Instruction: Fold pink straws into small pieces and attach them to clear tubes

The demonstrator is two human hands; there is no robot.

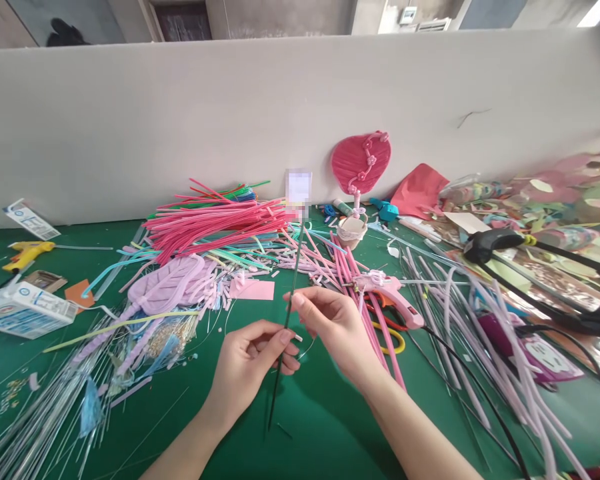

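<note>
A thin dark green rod (pixel 296 272), like a floral stem wire, stands slanted over the table in front of me. My left hand (pixel 260 353) pinches it at mid-length between thumb and forefinger, the other fingers curled. A short pale pink piece (pixel 296 337) sticks out by the left thumb tip. Higher up the rod, my right hand (pixel 327 320) has thumb and forefinger closed on it. A fine pale wire (pixel 309 349) curves between the hands; where its ends go I cannot make out. Below lies a small dark offcut (pixel 285 431).
Pink pipe cleaners (pixel 220 230) pile up behind. Left are a lilac leaf-shaped piece (pixel 167 283), metal wires (pixel 45 427) and a yellow glue gun (pixel 29 255). Right lie a pink glue gun (pixel 387 297), scissors (pixel 397 340) and a black-framed tool (pixel 490 247). A red fan (pixel 353 163) leans behind.
</note>
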